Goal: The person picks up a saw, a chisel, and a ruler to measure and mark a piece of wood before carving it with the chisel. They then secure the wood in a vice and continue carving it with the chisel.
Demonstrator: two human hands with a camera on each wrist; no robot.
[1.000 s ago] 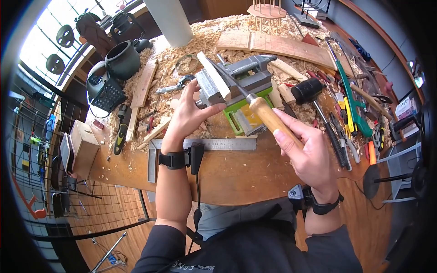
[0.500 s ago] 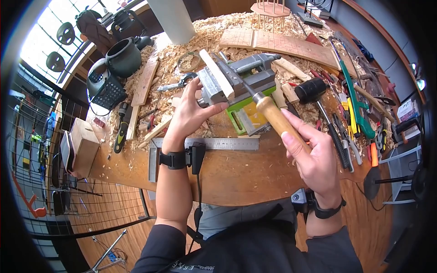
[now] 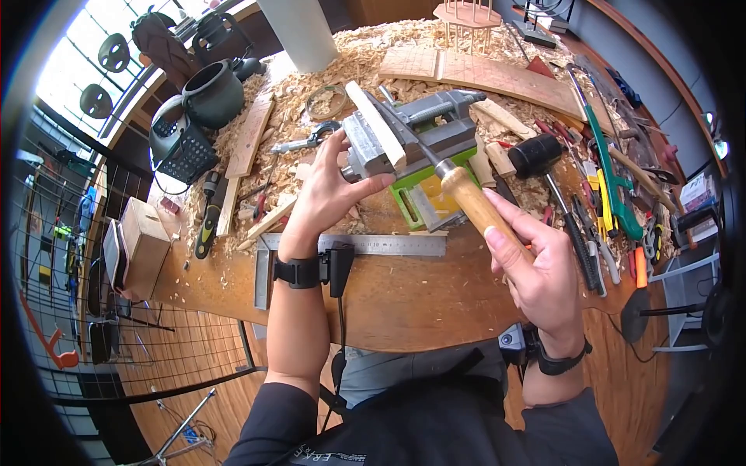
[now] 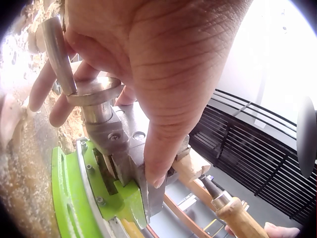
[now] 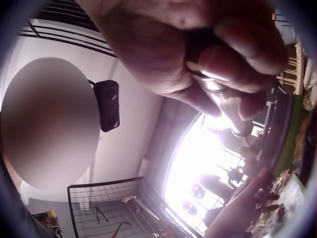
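Observation:
In the head view, a pale wood strip (image 3: 376,124) stands clamped in a grey metal vise (image 3: 447,140) on a green base (image 3: 409,206). My left hand (image 3: 322,193) holds the vise's left end, thumb along the jaw and fingers at the far side; the left wrist view shows them spread past the metal screw head (image 4: 96,91). My right hand (image 3: 536,260) grips the wooden handle (image 3: 474,203) of a long dark metal tool, whose shaft (image 3: 423,151) lies across the vise beside the strip. In the right wrist view, curled fingers (image 5: 233,69) wrap the handle near its metal collar.
Wood shavings cover the back of the bench. A steel square (image 3: 396,245) lies near the front edge (image 3: 404,346). To the right are a black mallet (image 3: 535,157), a green saw (image 3: 618,198) and several hand tools. A wooden box (image 3: 144,241) stands at the left.
My right hand and the tool have drawn back slightly, down and to the right, since the first frame. The left hand keeps its hold, and the whole head view has shifted a little.

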